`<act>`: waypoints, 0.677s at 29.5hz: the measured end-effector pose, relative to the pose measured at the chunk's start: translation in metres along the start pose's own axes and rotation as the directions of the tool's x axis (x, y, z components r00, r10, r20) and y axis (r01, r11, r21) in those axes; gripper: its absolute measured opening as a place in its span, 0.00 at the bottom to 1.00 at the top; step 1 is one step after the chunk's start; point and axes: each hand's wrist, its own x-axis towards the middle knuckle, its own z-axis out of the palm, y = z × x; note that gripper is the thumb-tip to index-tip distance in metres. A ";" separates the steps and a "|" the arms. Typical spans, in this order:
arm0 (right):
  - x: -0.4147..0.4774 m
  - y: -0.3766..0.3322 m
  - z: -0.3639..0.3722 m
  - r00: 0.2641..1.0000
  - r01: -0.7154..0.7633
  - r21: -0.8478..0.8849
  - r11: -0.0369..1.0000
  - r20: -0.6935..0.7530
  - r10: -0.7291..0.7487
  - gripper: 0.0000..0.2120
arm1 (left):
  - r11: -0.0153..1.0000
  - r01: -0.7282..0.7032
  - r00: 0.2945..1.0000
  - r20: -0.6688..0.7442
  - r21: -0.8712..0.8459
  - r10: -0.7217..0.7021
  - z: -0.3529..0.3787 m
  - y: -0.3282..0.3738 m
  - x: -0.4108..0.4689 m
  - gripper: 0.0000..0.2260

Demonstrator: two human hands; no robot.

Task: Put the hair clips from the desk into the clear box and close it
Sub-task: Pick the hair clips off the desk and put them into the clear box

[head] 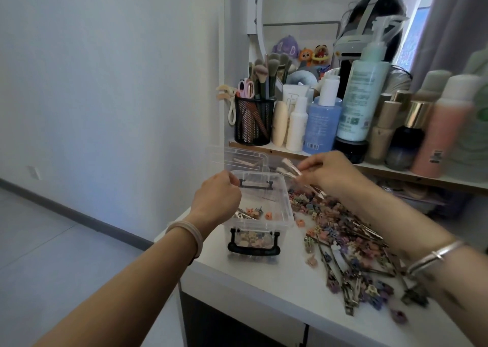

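Clear box [274,209]: open, few clips inside. Clip pile [351,243] remains on counter [264,280]. Right hand [327,171] pinches long clips [290,171]; left hand [219,196] curled, contents unclear.

pale wall [105,69] meets grey floor [39,241]; white desk [250,280] under a cluttered shelf [383,168].

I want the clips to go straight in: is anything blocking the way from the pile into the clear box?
Nothing visible does. The clear box is open on top, its lid lifted behind, and the clip pile lies right beside it.

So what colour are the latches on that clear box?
Black, on the clear box; the near latch shows best in the head view.
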 end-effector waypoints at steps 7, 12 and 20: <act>-0.005 -0.023 0.012 0.975 0.019 0.091 0.996 0.219 -0.039 0.05 | 1.000 0.008 1.000 -0.016 0.012 -0.008 -0.002 -0.001 -0.001 0.17; 0.003 0.010 0.015 0.984 0.044 -0.256 0.966 0.178 0.003 0.05 | 1.000 0.030 0.999 -0.024 0.010 -0.029 -0.005 -0.006 0.000 0.17; 0.013 0.056 0.045 0.981 0.165 -0.633 0.756 0.184 -0.060 0.09 | 0.999 0.026 0.999 -0.036 0.023 -0.025 -0.010 -0.008 0.002 0.17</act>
